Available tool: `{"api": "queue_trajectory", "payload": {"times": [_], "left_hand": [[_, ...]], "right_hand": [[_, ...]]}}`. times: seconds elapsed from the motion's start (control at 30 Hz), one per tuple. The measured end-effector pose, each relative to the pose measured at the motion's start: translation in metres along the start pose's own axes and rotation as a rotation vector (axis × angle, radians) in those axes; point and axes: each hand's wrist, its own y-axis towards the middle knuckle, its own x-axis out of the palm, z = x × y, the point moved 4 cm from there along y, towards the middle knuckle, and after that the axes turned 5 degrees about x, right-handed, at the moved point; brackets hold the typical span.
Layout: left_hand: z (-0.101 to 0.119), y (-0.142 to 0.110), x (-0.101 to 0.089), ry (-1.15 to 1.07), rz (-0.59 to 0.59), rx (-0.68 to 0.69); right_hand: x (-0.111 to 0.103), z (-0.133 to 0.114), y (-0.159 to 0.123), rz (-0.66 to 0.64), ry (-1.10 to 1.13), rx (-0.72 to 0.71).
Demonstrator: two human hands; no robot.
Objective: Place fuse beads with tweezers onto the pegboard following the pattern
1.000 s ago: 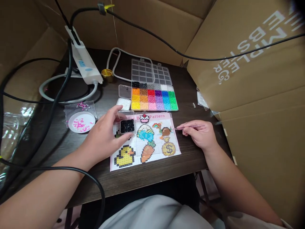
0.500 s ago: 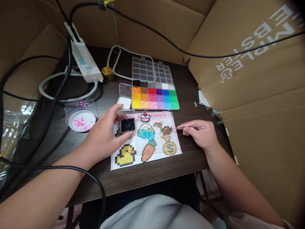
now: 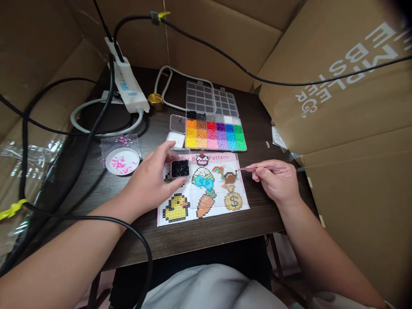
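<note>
My left hand [image 3: 151, 182] is wrapped round a small clear box of black beads [image 3: 180, 168], thumb at its far edge and fingers under its near edge, over the pattern sheet [image 3: 206, 204]. My right hand [image 3: 277, 182] pinches thin metal tweezers [image 3: 262, 168], whose tip points left at the brown figure printed on the sheet. The sheet shows a duck, a carrot, an egg, a cupcake and a money bag.
A bead organiser [image 3: 215, 132] with rows of coloured beads lies open behind the sheet, with a small box of white beads [image 3: 175, 138] beside it. A white dish of pink beads [image 3: 122, 162] sits on a pegboard at left. Cables, a power strip [image 3: 128, 86] and cardboard walls surround the dark table [image 3: 206, 236].
The view has shifted, so everything sits a little further right in the picture. Both hands keep their grips and hardly move relative to the sheet.
</note>
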Motion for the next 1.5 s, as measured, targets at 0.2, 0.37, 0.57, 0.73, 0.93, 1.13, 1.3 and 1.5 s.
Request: {"api": "queue_trajectory", "payload": {"times": [0.2, 0.37, 0.57, 0.73, 0.93, 1.13, 1.3, 1.5], "left_hand": [[0.000, -0.001, 0.001, -0.021, -0.011, 0.011], [0.001, -0.001, 0.001, -0.032, -0.012, 0.034], [0.002, -0.001, 0.001, -0.022, -0.002, 0.042], [0.002, 0.000, 0.001, -0.018, -0.006, 0.040], [0.000, -0.001, 0.000, -0.007, -0.013, 0.020], [0.000, 0.000, 0.000, 0.006, -0.004, -0.002], [0.000, 0.001, -0.001, 0.022, -0.006, -0.008], [0.001, 0.001, -0.001, 0.023, -0.015, -0.004]], "right_hand": [[0.069, -0.044, 0.005, -0.061, 0.016, -0.021], [0.122, -0.054, 0.004, -0.122, 0.014, 0.025], [0.129, -0.053, 0.004, -0.141, -0.064, 0.015], [0.097, -0.054, 0.008, -0.041, -0.065, 0.064], [0.029, -0.020, 0.012, -0.069, 0.020, -0.015], [-0.010, 0.013, 0.006, -0.115, -0.005, 0.048], [-0.008, 0.014, 0.006, -0.152, -0.006, 0.035], [-0.006, 0.013, 0.006, -0.151, -0.028, 0.036]]}}
